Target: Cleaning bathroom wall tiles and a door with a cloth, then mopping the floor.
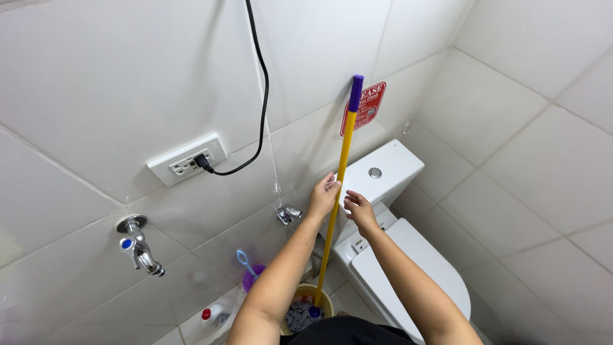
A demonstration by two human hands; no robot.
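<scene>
You have one sign [365,107] in view: a red rectangle with white print, stuck tilted on the white wall tiles at about one o'clock, its left edge hidden behind the mop handle [338,185].
</scene>
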